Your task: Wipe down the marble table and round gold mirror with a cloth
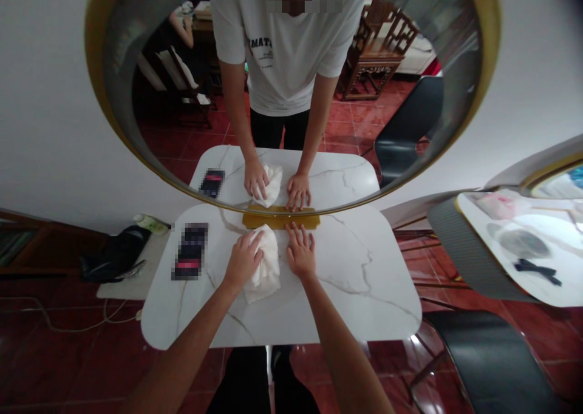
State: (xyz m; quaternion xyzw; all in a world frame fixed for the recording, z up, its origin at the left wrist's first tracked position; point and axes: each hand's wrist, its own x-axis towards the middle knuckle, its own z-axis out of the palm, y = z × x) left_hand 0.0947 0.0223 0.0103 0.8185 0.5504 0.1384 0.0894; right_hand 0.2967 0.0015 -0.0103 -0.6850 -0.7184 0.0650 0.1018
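Note:
A crumpled white cloth [266,271] lies on the white marble-patterned table [346,305]. My left hand [245,259] grips its left side, with the fingers bent over the fabric and partly out of sight. To the right of the cloth, my right hand [301,253] rests flat with its fingers spread and nothing in it. Its fingertips reach the gold strip [281,221] at the foot of the large gold-rimmed mirror [291,212]. Both hands and the cloth also show in the reflection.
A blurred-out phone-like object [190,251] lies at the table's left. Beyond the table on that side are a black bag [116,253] and a bottle [150,224]. A black chair [494,356] and a second table [505,244] stand to the right. The mirror rises along the back edge.

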